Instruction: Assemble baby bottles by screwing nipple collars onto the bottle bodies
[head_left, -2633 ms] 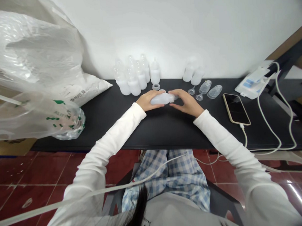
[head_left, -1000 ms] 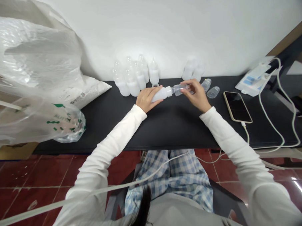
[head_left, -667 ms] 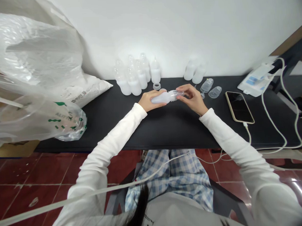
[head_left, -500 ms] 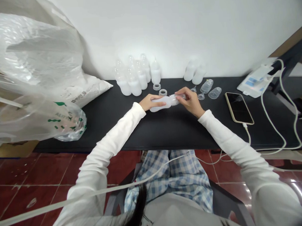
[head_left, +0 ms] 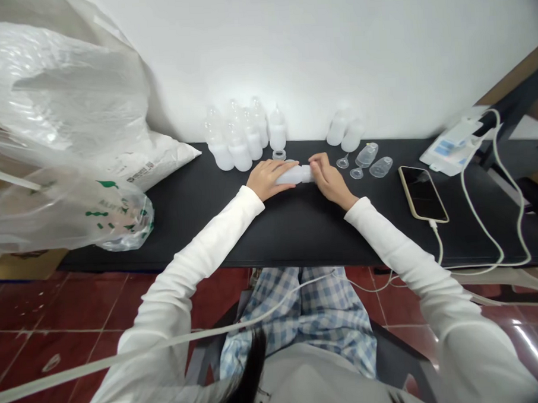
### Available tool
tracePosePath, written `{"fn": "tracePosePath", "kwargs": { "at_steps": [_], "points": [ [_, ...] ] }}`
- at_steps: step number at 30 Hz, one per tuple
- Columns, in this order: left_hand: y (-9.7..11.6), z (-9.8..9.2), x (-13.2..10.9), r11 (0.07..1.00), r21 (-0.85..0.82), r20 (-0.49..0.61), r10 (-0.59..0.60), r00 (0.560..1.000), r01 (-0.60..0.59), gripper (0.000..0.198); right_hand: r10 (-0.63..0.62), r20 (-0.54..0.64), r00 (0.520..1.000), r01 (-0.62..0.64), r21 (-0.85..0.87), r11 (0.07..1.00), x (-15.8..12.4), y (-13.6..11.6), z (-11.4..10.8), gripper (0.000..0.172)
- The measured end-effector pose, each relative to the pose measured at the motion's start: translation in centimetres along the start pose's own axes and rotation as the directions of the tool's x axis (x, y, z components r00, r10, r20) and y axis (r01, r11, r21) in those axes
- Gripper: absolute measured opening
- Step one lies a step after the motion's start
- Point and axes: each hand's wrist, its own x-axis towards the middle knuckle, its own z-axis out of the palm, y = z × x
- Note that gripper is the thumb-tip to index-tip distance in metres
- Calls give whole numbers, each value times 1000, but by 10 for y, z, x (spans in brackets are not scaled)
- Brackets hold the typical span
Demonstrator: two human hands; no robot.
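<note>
A translucent white bottle [head_left: 293, 175] lies sideways between my hands above the black table. My left hand [head_left: 270, 179] is wrapped round its body. The fingers of my right hand [head_left: 328, 179] close round its top end and hide it. Behind stand several capped bottles [head_left: 238, 146], and one bottle [head_left: 277, 130] with a nipple on top. A ring [head_left: 279, 155] lies in front of that one. Two bottles [head_left: 350, 140] without visible caps stand at the wall. To the right lie clear teats [head_left: 343, 162] and two clear caps [head_left: 367, 155].
Large plastic bags [head_left: 63, 91] and a white packet cover the table's left end. On the right are a phone [head_left: 424, 193] with a charging cable, and a white power strip [head_left: 451, 147]. The black table's [head_left: 271, 243] front edge is close to my lap.
My right hand has moved slightly left and now wraps the bottle's top, hiding the clear part. My left hand has spread further over the bottle and covers a loose ring behind.
</note>
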Motion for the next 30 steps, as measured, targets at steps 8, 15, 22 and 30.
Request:
{"fn": "tracePosePath", "kwargs": {
  "at_steps": [8, 15, 22, 30],
  "points": [
    [14, 1, -8, 992, -59, -7, -109, 994, 108, 64, 1, -79, 997, -3, -25, 1000, -2, -8, -3, 31],
    [-9, -10, -37, 939, -153, -197, -335, 921, 309, 66, -8, -136, 991, 17, 65, 998, -8, -5, -2, 35],
    [-56, -6, -65, 801, -354, -376, -595, 711, 483, 63, -73, 1, 997, 70, -299, 952, 0, 3, 12, 36],
    [-44, 15, -39, 849, -344, -265, -498, 826, 401, 89, -40, 91, 995, 76, -432, 899, 15, -4, 35, 43]
  ]
}}
